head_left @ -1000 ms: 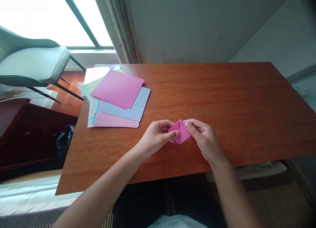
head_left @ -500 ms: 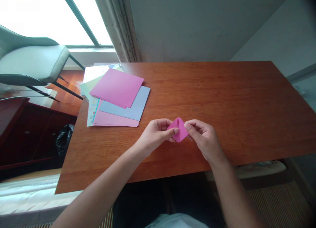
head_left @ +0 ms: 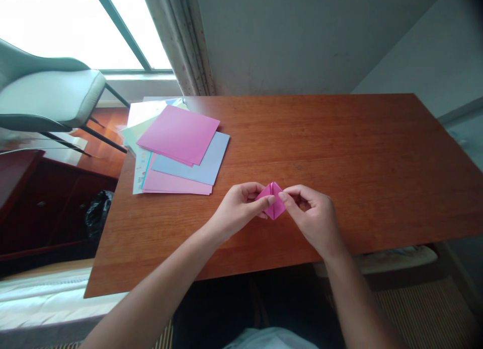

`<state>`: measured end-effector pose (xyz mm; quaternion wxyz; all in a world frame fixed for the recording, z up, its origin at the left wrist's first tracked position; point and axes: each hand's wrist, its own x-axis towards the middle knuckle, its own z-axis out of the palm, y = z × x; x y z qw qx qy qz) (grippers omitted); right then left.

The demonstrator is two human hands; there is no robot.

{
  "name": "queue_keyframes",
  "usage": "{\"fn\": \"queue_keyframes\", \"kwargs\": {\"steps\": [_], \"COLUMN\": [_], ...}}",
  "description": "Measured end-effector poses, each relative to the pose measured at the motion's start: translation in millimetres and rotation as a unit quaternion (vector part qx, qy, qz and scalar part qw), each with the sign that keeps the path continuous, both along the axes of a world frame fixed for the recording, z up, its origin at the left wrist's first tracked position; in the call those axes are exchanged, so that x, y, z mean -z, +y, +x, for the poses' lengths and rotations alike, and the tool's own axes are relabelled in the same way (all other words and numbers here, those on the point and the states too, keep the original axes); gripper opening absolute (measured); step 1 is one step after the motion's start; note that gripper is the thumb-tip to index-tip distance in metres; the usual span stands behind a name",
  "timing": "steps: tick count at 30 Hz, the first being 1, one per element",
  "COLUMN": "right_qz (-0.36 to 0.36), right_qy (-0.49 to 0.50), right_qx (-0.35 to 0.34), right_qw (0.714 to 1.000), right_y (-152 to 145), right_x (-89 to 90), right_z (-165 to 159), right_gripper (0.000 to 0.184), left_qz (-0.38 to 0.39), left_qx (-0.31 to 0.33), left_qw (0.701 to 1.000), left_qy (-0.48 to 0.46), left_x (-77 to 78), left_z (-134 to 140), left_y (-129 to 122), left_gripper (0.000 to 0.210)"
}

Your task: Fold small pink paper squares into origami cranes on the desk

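Note:
A small pink folded paper (head_left: 278,206), diamond-shaped with a crease down its middle, is held between my two hands over the front part of the table. My left hand (head_left: 243,204) is closed on its left side, thumb lying across the front face near the crease. On the right corner, my right hand (head_left: 310,210) pinches the paper between thumb and index finger. The fingers behind the paper are partly hidden.
The brown wooden table (head_left: 339,147) spreads around my hands. At its left lies a pile of pink sheets (head_left: 181,132), a blue-grey sheet (head_left: 207,162) and other papers. A pale chair (head_left: 53,94) stands beyond the left edge, near a curtain (head_left: 184,37).
My right thumb has shifted slightly left and down on the paper's right side, and its other fingers have drawn in. The left hand still grips the paper, almost unmoved.

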<state>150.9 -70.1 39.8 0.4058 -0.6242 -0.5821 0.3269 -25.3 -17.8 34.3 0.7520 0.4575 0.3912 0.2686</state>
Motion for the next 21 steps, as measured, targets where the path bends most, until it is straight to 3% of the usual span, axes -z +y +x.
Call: {"fn": "queue_keyframes", "kwargs": {"steps": [6,12,21], "right_qz": [-0.028,-0.013,-0.007], "right_qy": [0.028,-0.01,-0.033], "right_qx": [-0.077,-0.107,-0.125], "right_qw": [0.996,0.994,0.992], "right_y": [0,-1,0], "right_x": [-2.2,-2.7,-3.9], "right_z": [10,15,17], "right_gripper": [0.016,0.017,0.018], "left_qz": [0.042,0.017,0.047], "left_qx": [-0.017,-0.016,-0.01], "left_qw": [0.999,1.0,0.998], "left_qy": [0.024,0.014,0.041], "left_x": [-5.1,-5.1,-2.4], "left_z": [-4,-3,-3], "left_y": [1,1,0], "left_gripper": [0.026,0.025,0.024]}}
